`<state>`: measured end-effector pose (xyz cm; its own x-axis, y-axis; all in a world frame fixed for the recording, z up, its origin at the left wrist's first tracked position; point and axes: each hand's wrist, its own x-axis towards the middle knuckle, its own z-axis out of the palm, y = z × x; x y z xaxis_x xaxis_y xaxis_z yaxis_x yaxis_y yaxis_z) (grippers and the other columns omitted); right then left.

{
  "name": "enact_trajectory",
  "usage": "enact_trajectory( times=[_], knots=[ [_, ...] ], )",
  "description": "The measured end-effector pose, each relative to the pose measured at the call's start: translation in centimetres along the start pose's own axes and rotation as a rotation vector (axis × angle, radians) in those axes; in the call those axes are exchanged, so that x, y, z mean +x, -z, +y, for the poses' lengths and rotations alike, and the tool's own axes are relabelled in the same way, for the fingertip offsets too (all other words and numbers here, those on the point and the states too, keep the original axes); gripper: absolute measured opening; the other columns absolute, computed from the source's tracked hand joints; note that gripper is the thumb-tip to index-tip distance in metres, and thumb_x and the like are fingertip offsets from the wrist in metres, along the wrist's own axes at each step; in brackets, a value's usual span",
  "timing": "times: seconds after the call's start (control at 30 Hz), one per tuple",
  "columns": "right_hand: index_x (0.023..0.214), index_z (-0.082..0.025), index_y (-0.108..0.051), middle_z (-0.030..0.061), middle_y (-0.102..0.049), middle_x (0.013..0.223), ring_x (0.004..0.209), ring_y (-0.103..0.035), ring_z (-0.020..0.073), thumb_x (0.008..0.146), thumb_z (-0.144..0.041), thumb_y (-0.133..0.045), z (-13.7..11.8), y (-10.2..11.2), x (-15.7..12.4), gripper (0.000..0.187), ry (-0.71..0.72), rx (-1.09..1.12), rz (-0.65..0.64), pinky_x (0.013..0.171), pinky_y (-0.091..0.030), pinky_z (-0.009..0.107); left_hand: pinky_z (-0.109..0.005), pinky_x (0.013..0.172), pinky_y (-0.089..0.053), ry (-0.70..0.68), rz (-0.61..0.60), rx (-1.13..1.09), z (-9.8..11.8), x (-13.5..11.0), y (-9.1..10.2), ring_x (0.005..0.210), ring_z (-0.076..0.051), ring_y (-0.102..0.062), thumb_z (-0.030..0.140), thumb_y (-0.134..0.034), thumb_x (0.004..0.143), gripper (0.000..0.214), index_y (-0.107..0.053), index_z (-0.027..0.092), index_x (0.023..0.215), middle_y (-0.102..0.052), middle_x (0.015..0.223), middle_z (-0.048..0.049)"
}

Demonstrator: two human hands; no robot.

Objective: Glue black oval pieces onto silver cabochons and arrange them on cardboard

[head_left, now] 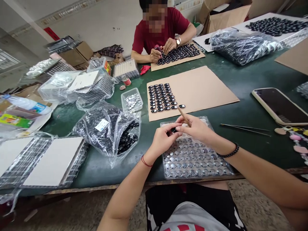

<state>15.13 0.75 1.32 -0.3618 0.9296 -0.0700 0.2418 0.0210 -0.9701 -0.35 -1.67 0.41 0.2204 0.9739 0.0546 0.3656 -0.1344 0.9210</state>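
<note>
Both my hands meet above a clear blister tray (pixel 192 175) of round silvery pieces. My left hand (pixel 163 138) pinches a small glossy black oval piece (pixel 172 130). In my right hand (pixel 196 128) is a thin wooden stick (pixel 183 115), tilted up and leftward, while its fingertips also meet the black piece. Just beyond, a cardboard sheet (pixel 199 85) carries rows of black oval pieces with silvery centres (pixel 162 96) on its left part. An open plastic bag (pixel 103 128) of similar black pieces lies left of my hands.
Tweezers (pixel 245 128) and a phone (pixel 284 107) lie at right. A small clear box (pixel 132 100) holds silvery discs. Stacked trays (pixel 55 160) stand at left. Across the table, a co-worker (pixel 161 35) handles black pieces on another board (pixel 178 62). A filled plastic bag (pixel 243 46) lies at back right.
</note>
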Motion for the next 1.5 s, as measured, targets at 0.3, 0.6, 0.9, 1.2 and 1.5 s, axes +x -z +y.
enact_trajectory(
  times=[0.3,0.6,0.9,1.2,1.5],
  knots=[
    [0.093,-0.018,-0.06,0.0042,-0.064,0.083,0.071,-0.058,0.0147,0.068,-0.023,-0.063,0.4,1.4,0.7,0.026,0.134,-0.144,0.027,0.061,-0.046,0.027,-0.017,0.043,-0.031,0.31,-0.013,-0.591,0.4,0.2,0.3,0.046,-0.004,-0.04,0.018,-0.061,0.07,0.033,-0.058,0.019,0.103,-0.059,0.069,0.0008],
    [0.076,-0.014,-0.067,0.0009,-0.06,0.058,0.052,-0.052,0.0111,0.062,-0.032,-0.068,2.1,5.7,4.3,0.022,0.023,-0.25,0.326,0.049,-0.038,0.024,-0.02,0.076,-0.048,0.513,0.353,-1.114,0.5,1.1,2.4,0.081,-0.011,-0.062,-0.02,-0.031,0.049,0.049,-0.047,0.014,0.081,-0.055,0.081,-0.0011],
    [0.074,-0.012,-0.069,0.0042,-0.067,0.072,0.065,-0.057,0.013,0.065,-0.021,-0.066,4.5,6.1,12.2,0.013,0.039,-0.491,0.305,0.062,-0.04,0.022,-0.019,0.055,-0.046,0.449,0.252,-1.13,0.6,0.6,2.4,0.064,-0.008,-0.059,-0.006,-0.049,0.069,0.03,-0.047,0.017,0.089,-0.056,0.084,-0.001],
    [0.08,-0.01,-0.07,0.0065,-0.068,0.074,0.067,-0.057,0.0144,0.071,-0.025,-0.063,5.7,5.8,12.6,0.019,0.025,-0.527,0.319,0.064,-0.038,0.023,-0.013,0.05,-0.04,0.47,0.232,-1.175,0.9,0.6,2.8,0.067,-0.006,-0.057,-0.003,-0.046,0.072,0.029,-0.057,0.016,0.091,-0.061,0.099,-0.0043],
    [0.088,-0.013,-0.061,0.0083,-0.064,0.085,0.06,-0.056,0.0098,0.086,-0.053,-0.033,2.8,5.9,6.4,0.049,0.117,-0.211,0.599,0.058,-0.043,0.021,-0.012,0.031,-0.02,0.505,0.105,-1.14,1.5,0.9,2.9,0.037,-0.002,-0.033,0.012,-0.05,0.076,0.006,-0.053,0.015,0.08,-0.052,0.06,0.0025]
  ],
)
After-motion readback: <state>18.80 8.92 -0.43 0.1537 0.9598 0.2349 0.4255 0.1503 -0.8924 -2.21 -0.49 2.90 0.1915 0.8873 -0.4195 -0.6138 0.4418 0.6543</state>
